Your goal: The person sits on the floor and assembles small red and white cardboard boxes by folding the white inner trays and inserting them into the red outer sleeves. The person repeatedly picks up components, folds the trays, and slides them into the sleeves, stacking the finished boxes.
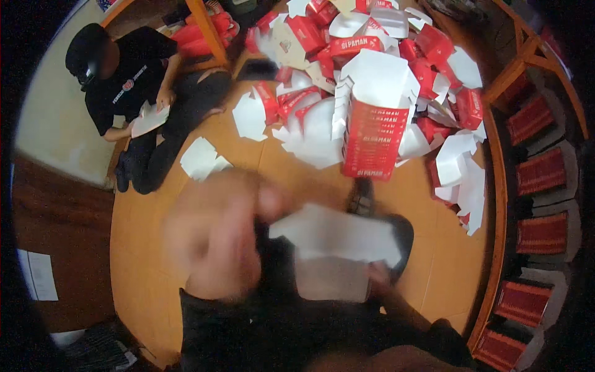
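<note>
A white paper carton [341, 235], partly unfolded with its plain side up, lies over my lap. My right hand [381, 276] grips its lower right edge. My left hand [238, 217] is smeared by motion beside the carton's left side, and its fingers cannot be made out. It appears apart from the carton. Just beyond the carton stands a tall nested stack of red-and-white cartons [375, 139]. A flat white carton piece [201, 159] lies on the floor to the left.
A large heap of loose red-and-white cartons [304, 105] spreads over the far floor. Another person [127, 80] sits at the far left, handling a pale carton [150, 119]. Along the right, an orange wooden rail [496, 248] borders several red stacks [542, 234].
</note>
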Motion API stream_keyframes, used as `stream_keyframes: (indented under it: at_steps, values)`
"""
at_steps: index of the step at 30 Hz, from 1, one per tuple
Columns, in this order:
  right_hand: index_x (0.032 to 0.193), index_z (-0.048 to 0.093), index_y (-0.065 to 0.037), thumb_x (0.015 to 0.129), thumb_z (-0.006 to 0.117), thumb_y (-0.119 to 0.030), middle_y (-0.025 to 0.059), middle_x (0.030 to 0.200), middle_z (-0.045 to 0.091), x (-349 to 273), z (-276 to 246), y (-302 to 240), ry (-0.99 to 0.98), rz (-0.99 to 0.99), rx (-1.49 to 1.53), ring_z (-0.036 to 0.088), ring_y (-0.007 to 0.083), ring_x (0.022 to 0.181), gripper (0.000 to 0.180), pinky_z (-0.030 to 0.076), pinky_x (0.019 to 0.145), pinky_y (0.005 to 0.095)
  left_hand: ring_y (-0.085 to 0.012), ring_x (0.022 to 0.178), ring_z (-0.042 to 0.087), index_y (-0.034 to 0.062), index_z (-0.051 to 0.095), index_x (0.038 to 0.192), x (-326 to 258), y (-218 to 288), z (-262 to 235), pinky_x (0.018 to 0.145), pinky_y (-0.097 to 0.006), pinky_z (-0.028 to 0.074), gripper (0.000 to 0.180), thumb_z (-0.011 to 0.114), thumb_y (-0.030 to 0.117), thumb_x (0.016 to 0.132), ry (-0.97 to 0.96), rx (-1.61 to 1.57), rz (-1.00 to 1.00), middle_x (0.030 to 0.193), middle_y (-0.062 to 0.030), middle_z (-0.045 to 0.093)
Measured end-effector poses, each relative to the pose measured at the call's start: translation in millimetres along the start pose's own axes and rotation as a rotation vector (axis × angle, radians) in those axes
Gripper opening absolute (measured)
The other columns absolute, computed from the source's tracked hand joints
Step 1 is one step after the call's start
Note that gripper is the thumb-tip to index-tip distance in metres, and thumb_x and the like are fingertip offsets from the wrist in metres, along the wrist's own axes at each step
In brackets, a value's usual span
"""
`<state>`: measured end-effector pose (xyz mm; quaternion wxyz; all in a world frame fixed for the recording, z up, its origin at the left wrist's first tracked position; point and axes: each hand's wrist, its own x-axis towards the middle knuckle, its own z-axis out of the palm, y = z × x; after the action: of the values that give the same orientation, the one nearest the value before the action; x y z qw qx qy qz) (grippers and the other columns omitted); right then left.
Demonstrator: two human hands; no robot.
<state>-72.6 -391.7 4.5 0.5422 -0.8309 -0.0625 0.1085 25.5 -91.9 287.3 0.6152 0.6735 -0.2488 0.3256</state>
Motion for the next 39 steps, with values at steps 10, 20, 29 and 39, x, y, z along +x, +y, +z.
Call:
stream_keyframes:
  at_steps: [10, 20, 29, 39]
  values:
    - [0.134, 0.05, 0.001, 0.097, 0.058, -0.032, 0.015, 0.12, 0.061, 176, -133, 23, 0.442, -0.07, 0.104, 0.06, 0.0263, 0.107, 0.05, 0.05, 0.093, 0.039, -0.0186, 0.074, 0.056, 0.0165, 0.057, 0.101, -71, -387, 59, 0.071, -0.039, 0.052, 0.04, 0.061, 0.054, 0.089, 0.257, -0.32, -1.533, 0.085, -0.003, 0.054]
    - [0.132, 0.052, 0.001, 0.096, 0.06, -0.031, 0.0162, 0.117, 0.062, 358, -164, -7, 0.348, -0.045, -0.211, 0.062, 0.0268, 0.104, 0.049, 0.05, 0.091, 0.0391, -0.031, 0.099, 0.064, 0.0069, 0.061, 0.128, -70, -424, 165, 0.088, -0.047, 0.055, 0.065, 0.051, 0.061, 0.094, -0.011, -1.224, -1.652, 0.119, -0.0124, 0.067]
    - [0.13, 0.053, 0.001, 0.095, 0.061, -0.03, 0.0172, 0.115, 0.063, 332, -144, -21, 0.304, -0.078, -0.223, 0.063, 0.0272, 0.101, 0.048, 0.051, 0.089, 0.0392, -0.0289, 0.1, 0.065, 0.008, 0.059, 0.126, -123, -437, 117, 0.089, -0.045, 0.055, 0.067, 0.037, 0.065, 0.097, 0.148, -0.921, -1.285, 0.113, -0.0128, 0.067]
    - [0.128, 0.055, 0.002, 0.094, 0.062, -0.029, 0.0183, 0.112, 0.065, 243, -72, -89, 0.083, -0.258, -0.173, 0.064, 0.0276, 0.098, 0.047, 0.051, 0.087, 0.0393, -0.0235, 0.117, 0.057, 0.004, 0.052, 0.135, -217, -308, 47, 0.102, -0.039, 0.046, 0.05, 0.034, 0.041, 0.106, 0.675, -0.535, -1.17, 0.129, -0.0104, 0.06]
